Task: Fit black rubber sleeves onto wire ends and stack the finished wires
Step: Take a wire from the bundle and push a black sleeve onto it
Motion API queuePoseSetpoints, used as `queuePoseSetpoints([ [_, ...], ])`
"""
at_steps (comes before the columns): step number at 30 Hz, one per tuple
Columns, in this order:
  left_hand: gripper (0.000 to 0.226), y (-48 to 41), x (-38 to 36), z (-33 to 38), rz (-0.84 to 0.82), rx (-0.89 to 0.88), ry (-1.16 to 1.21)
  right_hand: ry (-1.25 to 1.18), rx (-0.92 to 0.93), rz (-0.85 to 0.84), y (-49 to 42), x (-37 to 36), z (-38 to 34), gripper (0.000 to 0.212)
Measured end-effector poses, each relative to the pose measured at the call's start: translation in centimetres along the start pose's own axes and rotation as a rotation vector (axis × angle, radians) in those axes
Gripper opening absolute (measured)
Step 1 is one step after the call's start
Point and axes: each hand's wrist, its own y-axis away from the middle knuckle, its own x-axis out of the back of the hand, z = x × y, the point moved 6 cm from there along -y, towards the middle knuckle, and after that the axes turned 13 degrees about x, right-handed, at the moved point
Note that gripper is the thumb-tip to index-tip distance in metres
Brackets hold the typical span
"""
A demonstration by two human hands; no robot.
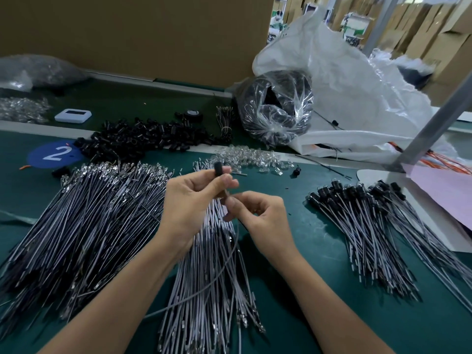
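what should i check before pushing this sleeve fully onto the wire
1. Left hand grips the black sleeve: ok.
2. Right hand pinches the wire just below the sleeve: ok.
3. Wire end lined up inside the sleeve: cannot tell, the fingers hide it.
4. Wire's tail clear of the bare wires: not ok, it lies across them.
5. Finished stack on the right, sleeved ends together: ok.
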Motion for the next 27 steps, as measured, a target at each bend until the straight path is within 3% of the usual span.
queuePoseSetpoints([
  [2,0.026,-0.4,1.0,-0.3,0.056,0.066,0.123,0.060,-0.014,0.045,-0.4,1.1,0.5,0.009],
  [5,0.029,-0.7,2.1,-0.5,0.108,0.120,0.226,0.352,-0.066,0.119,-2.1,3.8,1.9,0.023],
  [10,0.029,-0.8,2.8,-0.2,0.151,0.132,0.124,0.779,-0.156,-0.086,-6.5,5.6,4.5,0.049],
  [15,0.015,-1.0,2.6,0.0,0.129,0.100,0.009,0.953,-0.202,-0.260,-8.5,5.3,7.3,0.030],
  [22,0.012,-1.2,2.1,-0.5,0.084,0.094,-0.044,0.945,-0.139,-0.209,-8.3,5.3,7.4,0.017],
  [27,0.028,-1.2,1.6,-0.9,0.019,0.144,-0.090,0.658,-0.102,-0.024,-5.9,5.7,4.6,0.006],
])
